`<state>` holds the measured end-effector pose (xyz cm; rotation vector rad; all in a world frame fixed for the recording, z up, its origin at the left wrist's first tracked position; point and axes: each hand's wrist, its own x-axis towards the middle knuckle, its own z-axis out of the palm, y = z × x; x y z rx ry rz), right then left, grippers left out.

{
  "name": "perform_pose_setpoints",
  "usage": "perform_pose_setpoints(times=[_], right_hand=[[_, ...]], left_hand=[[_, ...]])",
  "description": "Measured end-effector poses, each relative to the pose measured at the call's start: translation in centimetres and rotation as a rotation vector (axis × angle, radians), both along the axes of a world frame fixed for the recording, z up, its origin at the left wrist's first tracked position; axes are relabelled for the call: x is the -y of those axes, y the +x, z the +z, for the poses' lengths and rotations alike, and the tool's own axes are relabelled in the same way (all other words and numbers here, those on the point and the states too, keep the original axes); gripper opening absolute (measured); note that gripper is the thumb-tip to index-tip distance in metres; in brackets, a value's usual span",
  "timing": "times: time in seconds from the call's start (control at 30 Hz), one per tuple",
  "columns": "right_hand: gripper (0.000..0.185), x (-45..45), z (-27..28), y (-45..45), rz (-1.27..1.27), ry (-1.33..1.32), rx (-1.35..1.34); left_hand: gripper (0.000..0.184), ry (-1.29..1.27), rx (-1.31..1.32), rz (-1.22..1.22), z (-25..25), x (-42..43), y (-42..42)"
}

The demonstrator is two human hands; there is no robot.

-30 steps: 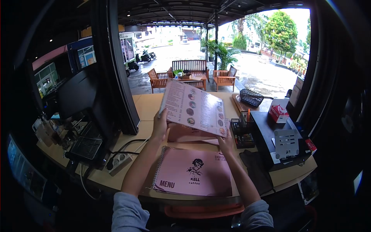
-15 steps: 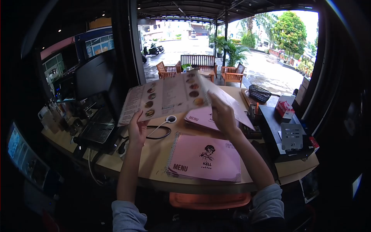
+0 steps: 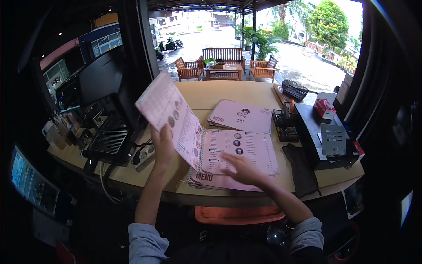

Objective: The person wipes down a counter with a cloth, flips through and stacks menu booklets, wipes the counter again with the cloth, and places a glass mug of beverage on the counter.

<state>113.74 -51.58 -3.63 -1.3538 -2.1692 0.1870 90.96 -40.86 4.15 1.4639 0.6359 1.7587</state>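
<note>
A spiral-bound menu (image 3: 259, 154) lies open on top of another pink menu (image 3: 235, 182), whose cover shows at the front edge. My left hand (image 3: 162, 144) grips the menu's raised left part, which tilts up from the spiral; that hand's fingers are partly hidden behind the page. Over the right page, my right hand (image 3: 242, 169) is open with its fingers stretched out; I cannot tell whether it touches the paper. Printed text and small round food or drink pictures cover the pages. Just beyond lies a stack of pink menus (image 3: 248, 115) with a drawn figure on the top cover.
The wooden counter (image 3: 189, 92) carries a black drawer box (image 3: 307, 127) with a metal stand (image 3: 333, 140) and tissue box (image 3: 325, 109) at right. A dark cloth (image 3: 301, 169) hangs at the edge. Left are a monitor (image 3: 103, 83) and power strip (image 3: 144, 156).
The open menu has come down from the air onto the front pink menu. My left hand now holds up its left part, while my right hand has let go and moved down over the right page.
</note>
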Motion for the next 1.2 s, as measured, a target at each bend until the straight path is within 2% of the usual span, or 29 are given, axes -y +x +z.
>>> perform_pose_setpoints(times=[0.03, 0.07, 0.1, 0.13, 0.17, 0.2, 0.23, 0.27, 0.3, 0.33, 0.37, 0.4, 0.47, 0.5, 0.53, 0.6, 0.63, 0.67, 0.73, 0.77, 0.83, 0.9, 0.93, 1.0, 1.03, 1.07, 1.1, 1.13, 1.2], right_hand=[[0.043, 1.2, 2.0, 0.9, -0.182, -0.21, -0.159], [0.039, 0.7, 0.5, 3.2, -0.211, -0.047, -0.291], [0.035, 0.8, 0.3, 5.3, -0.302, 0.108, -0.308], [0.03, 1.2, 0.8, 7.1, -0.429, 0.023, -0.468], [0.027, 0.6, -0.8, 9.8, -0.479, 0.053, -0.62], [0.024, 0.1, -2.1, 12.5, -0.483, 0.083, -0.749], [0.027, 0.6, -2.3, 13.9, -0.516, 0.022, -0.862], [0.03, 1.0, -2.6, 15.2, -0.549, -0.041, -0.975], [0.03, 1.4, -3.2, 16.2, -0.554, -0.038, -0.975], [0.035, 1.9, -3.8, 16.9, -0.584, -0.174, -0.987], [0.04, 2.2, -4.4, 17.5, -0.612, -0.312, -0.998], [0.04, 2.5, -4.2, 17.4, -0.616, -0.312, -0.999], [0.046, 3.1, -3.6, 16.4, -0.645, -0.586, -1.029], [0.045, 3.0, -3.6, 16.0, -0.723, -0.592, -1.111], [0.045, 2.9, -3.7, 16.1, -0.722, -0.595, -1.112], [0.042, 2.7, -4.3, 16.4, -0.564, -0.599, -0.968], [0.042, 2.9, -4.2, 16.1, -0.562, -0.609, -0.969], [0.039, 3.3, -4.1, 15.9, -0.517, -0.586, -0.991], [0.045, 4.1, -3.0, 14.8, -0.419, -0.538, -1.038], [0.047, 4.9, -2.6, 13.9, -0.322, -0.56, -1.247], [0.048, 6.7, -2.5, 13.1, -0.285, -0.579, -1.292], [0.05, 8.3, -2.8, 12.5, -0.25, -0.609, -1.386], [0.05, 8.7, -3.4, 12.4, -0.255, -0.62, -1.388], [0.051, 9.1, -4.4, 12.3, -0.263, -0.653, -1.254], [0.045, 9.2, -3.0, 11.0, -0.354, -0.582, -1.212], [0.045, 9.0, -2.8, 11.0, -0.353, -0.584, -1.209], [0.042, 8.7, -2.7, 11.1, -0.484, -0.57, -0.892], [0.038, 8.6, -2.8, 11.1, -0.605, -0.544, -0.574], [0.039, 7.4, -5.1, 11.5, -0.614, -0.442, -0.466]], left_hand=[[0.038, 0.062, -0.102, -0.015, -0.2, -0.3, 1.1], [0.038, 0.13, -0.198, -0.03, -0.4, -0.5, 2.2], [0.039, 0.162, -0.221, -0.069, 0.4, 0.9, 4.3], [0.048, 0.28, -0.33, -0.085, 0.5, 1.5, 6.0], [0.049, 0.305, -0.299, -0.239, 0.3, 2.5, 8.4], [0.065, 0.443, -0.6, -0.13, -0.1, 3.0, 9.2], [0.071, 0.465, -0.681, -0.226, -0.9, 3.9, 10.7], [0.071, 0.501, -0.896, -0.21, -2.7, 4.2, 12.1], [0.068, 0.522, -1.079, -0.17, -4.0, 5.1, 13.5], [0.068, 0.525, -1.077, -0.175, -5.2, 5.8, 14.2], [0.066, 0.536, -1.266, -0.187, -6.4, 6.4, 14.8], [0.064, 0.545, -1.456, -0.197, -7.4, 6.7, 15.1], [0.063, 0.544, -1.519, -0.293, -9.7, 6.2, 14.8], [0.062, 0.539, -1.581, -0.384, -9.7, 5.9, 14.3], [0.062, 0.538, -1.584, -0.385, -9.8, 5.6, 13.7], [0.065, 0.417, -1.407, -0.481, -9.5, 4.8, 12.1], [0.057, 0.369, -1.277, -0.44, -8.7, 4.6, 11.0], [0.057, 0.358, -1.279, -0.439, -8.3, 4.3, 9.7], [0.047, 0.238, -0.863, -0.333, -7.9, 3.1, 6.4], [0.042, 0.196, -0.782, -0.241, -8.1, 2.5, 4.6], [0.037, 0.143, -0.7, -0.143, -8.9, 1.6, 1.6], [0.035, -0.233, -0.47, -0.037, -10.8, 0.6, -0.6], [0.039, -0.368, -0.483, -0.107, -12.9, -0.9, -1.7], [0.048, -0.638, -0.597, -0.344, -15.6, -2.8, -2.4], [0.048, -0.643, -0.595, -0.344, -13.8, -1.8, -2.0], [0.053, -0.69, -0.656, -0.456, -11.9, -0.8, -1.4], [0.057, -0.731, -0.719, -0.57, -10.4, -0.2, -1.0], [0.057, -0.726, -0.722, -0.572, -10.6, -0.6, -0.8], [0.063, -0.809, -0.677, -0.628, -11.4, -1.7, -0.4]])
